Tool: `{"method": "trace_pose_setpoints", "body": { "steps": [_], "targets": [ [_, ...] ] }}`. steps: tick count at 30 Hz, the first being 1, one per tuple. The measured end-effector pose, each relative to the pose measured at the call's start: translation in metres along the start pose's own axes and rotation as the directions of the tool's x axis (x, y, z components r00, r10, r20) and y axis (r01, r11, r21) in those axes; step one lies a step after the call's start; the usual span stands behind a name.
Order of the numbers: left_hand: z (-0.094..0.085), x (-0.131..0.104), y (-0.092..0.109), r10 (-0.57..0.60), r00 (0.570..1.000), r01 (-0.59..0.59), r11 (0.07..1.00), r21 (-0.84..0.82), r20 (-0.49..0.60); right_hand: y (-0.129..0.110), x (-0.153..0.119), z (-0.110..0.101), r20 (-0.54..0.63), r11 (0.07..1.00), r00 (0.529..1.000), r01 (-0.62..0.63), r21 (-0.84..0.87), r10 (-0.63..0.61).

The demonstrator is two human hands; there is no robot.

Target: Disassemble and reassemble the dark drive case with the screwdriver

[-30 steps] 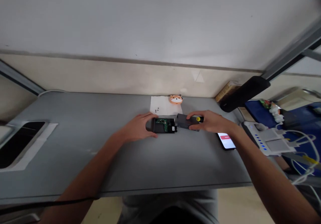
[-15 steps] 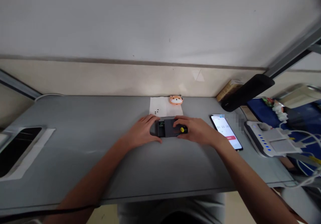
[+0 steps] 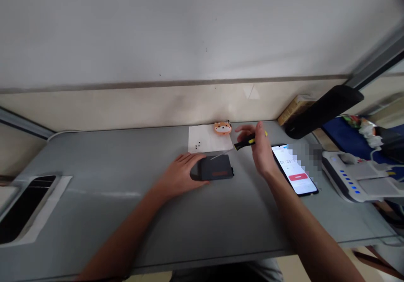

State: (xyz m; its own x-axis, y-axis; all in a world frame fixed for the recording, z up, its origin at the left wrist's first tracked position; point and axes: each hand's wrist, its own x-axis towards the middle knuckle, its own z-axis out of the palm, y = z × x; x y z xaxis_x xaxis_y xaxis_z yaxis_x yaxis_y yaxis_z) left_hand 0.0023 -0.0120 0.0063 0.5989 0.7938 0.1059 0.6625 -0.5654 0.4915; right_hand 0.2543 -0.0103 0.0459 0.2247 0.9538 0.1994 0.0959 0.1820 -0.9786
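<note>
A dark rectangular case (image 3: 217, 170) with reddish marking lies on the grey desk, its left end gripped between the thumb and fingers of my left hand (image 3: 181, 174). In my right hand (image 3: 260, 147) is a screwdriver (image 3: 243, 144) with a black and yellow handle. Its thin shaft points left over the top of the case; whether the tip touches the case I cannot tell. Behind the case, several tiny dark screws (image 3: 198, 145) sit on a white sheet of paper (image 3: 206, 132). An orange animal-faced case (image 3: 222, 127) rests on the sheet's right side.
On the right are a phone with a lit timer screen (image 3: 295, 170), a white power strip (image 3: 353, 176) with cables, and a black cylinder (image 3: 325, 111) leaning near the wall. A dark phone (image 3: 28, 204) lies on white paper at the far left.
The dark case looks closed now; a green board showed at its left end earlier. My right hand has let go of the case, moved right and brought the screwdriver's shaft over it.
</note>
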Motion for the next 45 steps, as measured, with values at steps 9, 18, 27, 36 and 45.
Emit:
{"method": "trace_pose_setpoints", "body": {
  "steps": [9, 18, 27, 36, 45],
  "targets": [
    [-0.005, -0.004, -0.013, 0.087, 0.995, -0.083, 0.994, 0.073, -0.050, 0.038, -0.002, 0.021, 0.044, 0.991, 0.991, -0.130, 0.035, 0.128],
    [-0.010, -0.002, -0.011, 0.120, 0.990, -0.114, 0.991, 0.074, -0.081, 0.041, -0.005, 0.026, 0.156, 0.995, 0.984, -0.081, -0.055, 0.089],
    [-0.004, 0.003, -0.006, 0.015, 0.987, -0.024, 0.998, -0.055, -0.160, 0.039, -0.003, 0.025, 0.167, 0.993, 0.982, -0.076, -0.091, 0.090],
    [0.002, 0.005, -0.001, -0.145, 0.961, 0.103, 0.978, -0.183, -0.234, 0.034, -0.001, 0.024, 0.019, 0.972, 0.978, -0.211, 0.102, 0.210],
    [0.005, -0.005, -0.011, 0.062, 0.839, -0.112, 0.992, -0.060, -0.541, 0.017, -0.009, 0.020, 0.029, 0.868, 0.935, -0.340, 0.361, 0.354]
  ]
}}
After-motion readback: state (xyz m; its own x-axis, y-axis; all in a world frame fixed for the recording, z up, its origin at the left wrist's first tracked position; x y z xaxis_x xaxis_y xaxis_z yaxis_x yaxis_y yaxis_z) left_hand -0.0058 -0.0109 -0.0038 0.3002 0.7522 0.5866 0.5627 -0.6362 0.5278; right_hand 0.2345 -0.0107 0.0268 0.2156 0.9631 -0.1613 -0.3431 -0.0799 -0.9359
